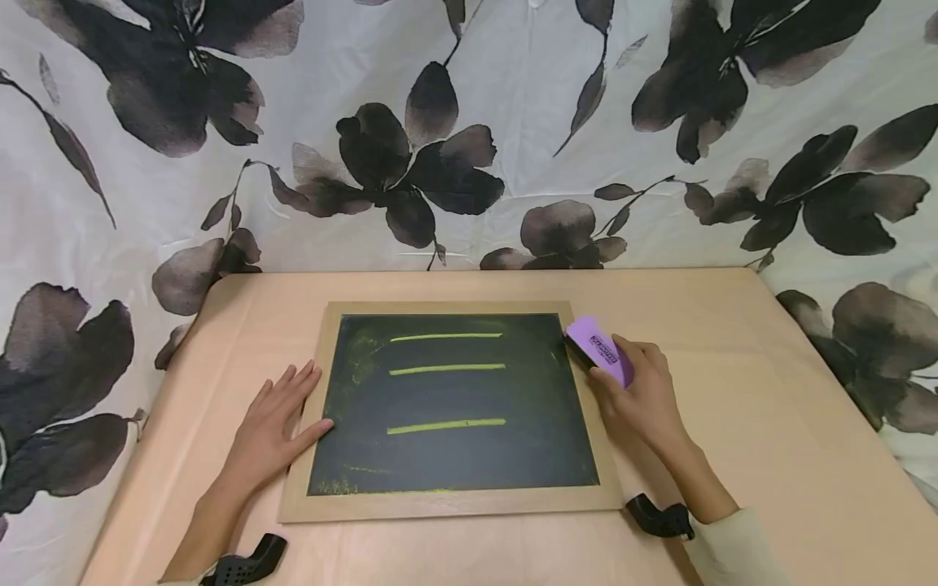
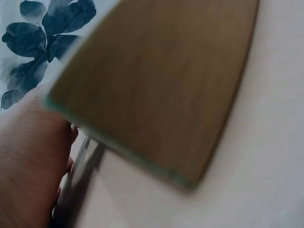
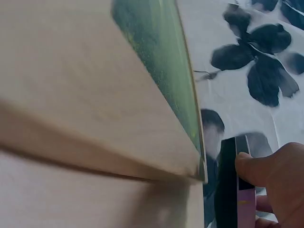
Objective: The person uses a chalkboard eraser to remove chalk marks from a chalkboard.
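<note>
A chalkboard (image 1: 454,456) in a light wooden frame (image 1: 454,505) lies on the table, bearing three horizontal yellow chalk lines (image 1: 447,369). Yellow dust smudges its upper left and lower left areas. My left hand (image 1: 264,435) rests at the frame's left side, fingers spread and thumb across the wood. With my right hand (image 1: 648,403) I grip a purple chalkboard eraser (image 1: 602,352) by its sides, its black felt facing the board, at the frame's upper right. The right wrist view shows thumb and fingers on the eraser (image 3: 246,206) beside the frame's edge.
The light wooden table (image 1: 762,391) extends around the board on all sides. Behind and beside it hangs a white cloth (image 1: 557,106) with dark flower prints. Black wrist devices (image 1: 659,518) sit on both wrists, near the board's lower corners.
</note>
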The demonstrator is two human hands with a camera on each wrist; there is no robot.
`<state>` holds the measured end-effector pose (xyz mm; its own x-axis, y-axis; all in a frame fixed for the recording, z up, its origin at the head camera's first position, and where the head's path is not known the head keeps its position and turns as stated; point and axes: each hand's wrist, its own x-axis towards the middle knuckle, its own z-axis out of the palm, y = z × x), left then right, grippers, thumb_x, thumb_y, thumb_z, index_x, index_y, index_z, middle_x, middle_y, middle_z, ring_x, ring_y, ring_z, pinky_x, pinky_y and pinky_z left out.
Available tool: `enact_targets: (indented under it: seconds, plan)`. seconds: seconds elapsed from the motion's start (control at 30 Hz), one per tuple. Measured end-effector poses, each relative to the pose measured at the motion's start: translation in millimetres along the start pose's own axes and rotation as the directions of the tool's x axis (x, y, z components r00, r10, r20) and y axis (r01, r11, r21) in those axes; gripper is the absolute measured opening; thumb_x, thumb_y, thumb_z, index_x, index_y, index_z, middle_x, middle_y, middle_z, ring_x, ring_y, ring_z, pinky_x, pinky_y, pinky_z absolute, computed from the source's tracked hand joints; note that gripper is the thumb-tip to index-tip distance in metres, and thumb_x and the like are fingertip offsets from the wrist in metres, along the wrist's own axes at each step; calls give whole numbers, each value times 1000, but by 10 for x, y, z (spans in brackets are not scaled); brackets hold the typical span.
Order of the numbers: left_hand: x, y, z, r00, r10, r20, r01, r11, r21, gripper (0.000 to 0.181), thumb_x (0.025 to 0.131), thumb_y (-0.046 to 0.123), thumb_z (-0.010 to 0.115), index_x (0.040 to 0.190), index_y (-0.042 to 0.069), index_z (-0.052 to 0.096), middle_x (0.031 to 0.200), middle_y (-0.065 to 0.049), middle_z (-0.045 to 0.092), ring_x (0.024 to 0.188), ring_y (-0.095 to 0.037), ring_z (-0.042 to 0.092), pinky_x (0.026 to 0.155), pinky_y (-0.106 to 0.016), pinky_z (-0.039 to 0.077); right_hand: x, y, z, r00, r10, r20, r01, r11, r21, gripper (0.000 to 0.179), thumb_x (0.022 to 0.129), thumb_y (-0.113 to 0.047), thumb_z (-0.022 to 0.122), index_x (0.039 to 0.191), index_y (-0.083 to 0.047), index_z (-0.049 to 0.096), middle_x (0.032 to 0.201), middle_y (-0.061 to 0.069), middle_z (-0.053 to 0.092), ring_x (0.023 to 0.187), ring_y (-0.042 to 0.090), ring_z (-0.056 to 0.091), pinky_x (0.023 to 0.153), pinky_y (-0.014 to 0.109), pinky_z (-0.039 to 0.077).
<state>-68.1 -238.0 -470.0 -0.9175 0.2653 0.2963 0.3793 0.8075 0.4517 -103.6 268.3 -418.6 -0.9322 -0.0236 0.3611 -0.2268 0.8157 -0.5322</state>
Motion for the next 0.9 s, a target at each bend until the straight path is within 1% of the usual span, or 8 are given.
enact_targets:
  seconds: [0.1,0.17,0.33,0.43,0.5,0.63,0.73,0.9]
  plan:
    - [50,-1,0,1000,-9,10,9,1000,-1,77,85,40,70,149,14,37,152,-9,34,141,-33,25,115,-50,11,136,-53,-8,996,-72,48,73,997,-19,59,79,-10,78,127,12,53,108,29,51,94,38,47,71,43,38]
    - [78,-3,-2,1000,-13,15,13,1000,-1,77,85,40,70,149,14,36,152,-9,34,141,-32,25,115,-49,10,234,-96,-4,992,-91,90,94,995,-29,59,79,-11,78,128,11,53,109,27,51,95,37,47,72,44,40]
    - [144,1,-21,1000,-20,14,20,1000,-2,77,85,40,70,149,14,37,152,-10,35,140,-33,25,115,-49,10,479,-195,71,974,-86,210,98,994,-47,59,83,-15,74,132,8,51,114,26,49,102,39,45,80,49,43]
    - [183,6,-28,1000,-19,17,19,1000,-9,76,85,39,70,149,14,37,151,-10,35,140,-33,25,115,-50,10,588,-226,143,965,-74,250,91,994,-59,59,84,-18,74,132,7,52,116,26,49,104,39,45,84,51,44]
    - [196,-2,-26,1000,-16,20,17,1000,-16,76,85,39,71,149,14,38,151,-10,35,140,-34,26,115,-50,10,629,-243,196,964,-66,258,85,994,-62,59,84,-19,74,132,7,52,116,26,50,104,39,45,86,51,44]
    - [223,-21,-24,1000,-16,21,17,1000,-16,76,85,39,71,149,14,38,151,-10,35,140,-34,26,115,-50,10,704,-257,294,964,-60,259,80,994,-68,59,84,-22,74,132,6,53,114,25,50,103,38,46,84,51,44]
    - [239,-39,-25,1000,-17,20,17,1000,-12,76,85,39,71,149,14,38,152,-9,35,140,-34,26,115,-50,11,751,-267,360,964,-76,257,95,993,-64,59,84,-23,74,132,5,53,112,24,50,101,37,46,81,50,44]
    - [259,-75,-27,1000,-20,19,20,1000,-19,76,84,39,71,148,15,38,151,-9,35,140,-34,26,115,-50,11,804,-284,455,963,-123,239,138,989,-49,59,82,-20,76,130,6,55,106,24,50,94,36,46,75,44,40]
